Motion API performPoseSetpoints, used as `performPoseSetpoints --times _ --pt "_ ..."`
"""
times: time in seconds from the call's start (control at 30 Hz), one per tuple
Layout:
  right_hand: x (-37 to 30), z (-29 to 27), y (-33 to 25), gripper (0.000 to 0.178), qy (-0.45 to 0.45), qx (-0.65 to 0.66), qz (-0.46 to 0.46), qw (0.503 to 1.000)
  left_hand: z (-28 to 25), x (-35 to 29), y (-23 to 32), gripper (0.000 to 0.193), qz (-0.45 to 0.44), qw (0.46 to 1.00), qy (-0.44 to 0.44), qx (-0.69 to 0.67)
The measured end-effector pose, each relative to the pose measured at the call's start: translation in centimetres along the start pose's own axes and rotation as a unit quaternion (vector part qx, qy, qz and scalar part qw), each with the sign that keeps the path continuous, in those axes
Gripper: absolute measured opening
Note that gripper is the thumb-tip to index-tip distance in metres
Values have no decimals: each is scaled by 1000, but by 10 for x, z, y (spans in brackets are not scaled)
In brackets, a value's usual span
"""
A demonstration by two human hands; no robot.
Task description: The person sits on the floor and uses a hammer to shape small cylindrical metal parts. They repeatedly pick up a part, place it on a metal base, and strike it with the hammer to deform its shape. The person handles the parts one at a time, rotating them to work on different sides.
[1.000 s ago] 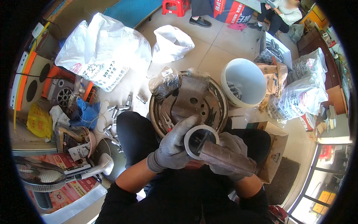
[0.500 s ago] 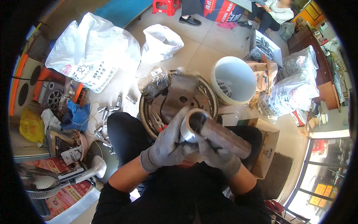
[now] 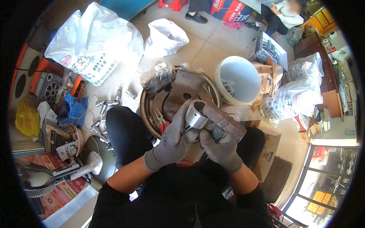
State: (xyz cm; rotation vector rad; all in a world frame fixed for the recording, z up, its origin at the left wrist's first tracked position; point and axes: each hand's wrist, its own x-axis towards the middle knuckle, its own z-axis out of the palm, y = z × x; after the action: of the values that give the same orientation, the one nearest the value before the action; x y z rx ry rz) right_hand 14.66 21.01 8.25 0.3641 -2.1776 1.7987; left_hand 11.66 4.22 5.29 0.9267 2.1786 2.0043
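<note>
Both hands wear grey gloves and meet in front of my lap. My left hand (image 3: 173,142) is closed round a short shiny metal sleeve (image 3: 197,119), its open end tilted up and a small hole in its wall. My right hand (image 3: 221,149) grips a brown rectangular bar (image 3: 228,122), which slants down to the right with its upper end against the sleeve. Just beyond stands a round rusty metal drum (image 3: 218,91) with a curved brown plate (image 3: 187,85) on top. Red-handled pliers (image 3: 160,119) lie in it, beside a plastic-wrapped bundle (image 3: 157,78).
A white bucket (image 3: 238,68) with metal pieces inside stands beyond right, near a cardboard box (image 3: 269,154). Several metal fittings (image 3: 102,129) lie on the floor left of my knee. White sacks (image 3: 91,45) stand beyond them. A desk fan (image 3: 36,178) is at left; another person (image 3: 283,15) sits far right.
The bar has swung from in front of the sleeve's mouth to beside it, and its motion blur is gone. The sleeve has turned, showing more of its outer wall and small hole.
</note>
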Motion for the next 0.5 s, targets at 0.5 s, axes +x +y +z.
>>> performPoseSetpoints --times 0.5 --pt "8 -12 3 20 -6 0 262 965 -32 -14 -19 50 -180 871 143 -434"
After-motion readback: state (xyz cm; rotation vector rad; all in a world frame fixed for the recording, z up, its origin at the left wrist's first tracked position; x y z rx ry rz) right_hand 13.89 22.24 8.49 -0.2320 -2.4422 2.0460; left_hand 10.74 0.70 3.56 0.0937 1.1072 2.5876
